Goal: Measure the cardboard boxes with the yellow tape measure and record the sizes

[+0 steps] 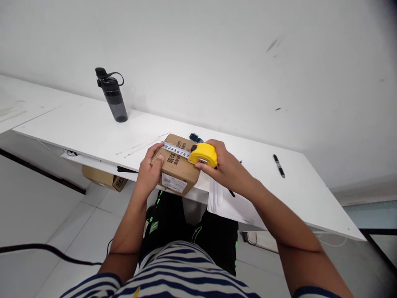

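Note:
A brown cardboard box (181, 169) with dark printing and a white label sits at the front edge of the white table. Across its top lies the pulled-out blade of a yellow tape measure (203, 155), its numbers facing up. My right hand (221, 163) is wrapped round the tape measure's case at the box's right side. My left hand (151, 167) grips the box's left side, thumb on top, fingers near the blade's end. Some of its fingertips are hidden behind the box.
A dark water bottle (115, 99) stands on the table (83, 120) at the back left. Behind the box lies a small dark object (194, 137). White papers (229, 205) lie under my right forearm, and a black marker (278, 165) rests farther right. Another carton (104, 177) is below the table.

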`<state>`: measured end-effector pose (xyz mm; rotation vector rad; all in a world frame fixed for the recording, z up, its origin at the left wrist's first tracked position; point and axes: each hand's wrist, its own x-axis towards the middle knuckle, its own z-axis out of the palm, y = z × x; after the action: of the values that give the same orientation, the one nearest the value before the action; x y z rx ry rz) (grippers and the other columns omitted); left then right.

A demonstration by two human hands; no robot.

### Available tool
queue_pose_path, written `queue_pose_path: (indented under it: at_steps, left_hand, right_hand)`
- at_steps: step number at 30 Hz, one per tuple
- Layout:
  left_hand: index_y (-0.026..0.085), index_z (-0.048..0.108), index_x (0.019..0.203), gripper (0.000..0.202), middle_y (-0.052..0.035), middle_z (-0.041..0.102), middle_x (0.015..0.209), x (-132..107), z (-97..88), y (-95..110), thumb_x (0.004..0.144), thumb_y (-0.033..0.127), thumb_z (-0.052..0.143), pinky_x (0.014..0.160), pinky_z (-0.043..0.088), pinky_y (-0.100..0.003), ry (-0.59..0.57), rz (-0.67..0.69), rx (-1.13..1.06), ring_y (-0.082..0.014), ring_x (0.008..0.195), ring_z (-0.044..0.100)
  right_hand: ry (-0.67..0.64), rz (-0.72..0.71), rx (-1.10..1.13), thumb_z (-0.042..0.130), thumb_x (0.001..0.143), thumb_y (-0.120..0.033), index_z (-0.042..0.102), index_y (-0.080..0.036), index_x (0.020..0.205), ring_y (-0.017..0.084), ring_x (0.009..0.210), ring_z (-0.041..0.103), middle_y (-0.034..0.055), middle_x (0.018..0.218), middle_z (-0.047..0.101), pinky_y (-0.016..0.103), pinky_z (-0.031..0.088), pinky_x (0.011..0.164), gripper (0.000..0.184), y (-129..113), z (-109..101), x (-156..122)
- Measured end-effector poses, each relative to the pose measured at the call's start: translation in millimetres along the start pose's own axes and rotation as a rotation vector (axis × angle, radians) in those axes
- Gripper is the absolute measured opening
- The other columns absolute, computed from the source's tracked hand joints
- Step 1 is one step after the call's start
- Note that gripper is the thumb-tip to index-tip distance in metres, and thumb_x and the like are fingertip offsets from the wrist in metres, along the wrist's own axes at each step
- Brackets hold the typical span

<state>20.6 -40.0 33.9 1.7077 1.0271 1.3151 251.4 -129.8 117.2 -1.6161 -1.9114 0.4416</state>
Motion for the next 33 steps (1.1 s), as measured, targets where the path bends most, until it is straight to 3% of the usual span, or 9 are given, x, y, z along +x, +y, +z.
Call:
queue_pose_path:
  at_steps: [6, 12, 33]
  left_hand:
    - [0.025, 0.060, 0.133, 0.043, -0.0049, 0.060, 0.141, 0.6, -2.2, 2.3, 0.091, 0.034, 0.051, 0.116, 0.041, -0.042, -0.010, 0.012, 0.025, -0.0253, 0.134, 0.052]
    - [0.026, 0.062, 0.130, 0.042, -0.0045, 0.061, 0.141, 1.0, -0.9, 4.5, 0.090, 0.033, 0.052, 0.117, 0.040, -0.042, 0.001, -0.001, -0.006, -0.0258, 0.134, 0.052]
    - [0.025, 0.064, 0.128, 0.041, -0.0036, 0.062, 0.140, -0.8, 1.6, 8.0, 0.090, 0.035, 0.053, 0.118, 0.040, -0.041, 0.040, -0.012, -0.027, -0.0271, 0.134, 0.052]
  right_hand:
    - [0.048, 0.010, 0.028, 0.061, 0.090, -0.056, 0.038, -0.028, 0.132, 0.023, 0.091, 0.063, 0.0114, 0.126, 0.056, 0.038, 0.055, 0.072, 0.055, 23.1, -10.5, -29.5]
    - [0.080, 0.045, 0.046, 0.061, 0.090, -0.055, 0.039, -0.026, 0.130, 0.022, 0.086, 0.062, 0.0109, 0.119, 0.058, 0.037, 0.054, 0.068, 0.053, 39.0, -7.7, -36.8]
    - [0.148, 0.025, 0.045, 0.061, 0.089, -0.057, 0.041, -0.025, 0.130, 0.025, 0.093, 0.064, 0.0127, 0.123, 0.059, 0.040, 0.055, 0.070, 0.056, 42.3, 1.3, -40.1]
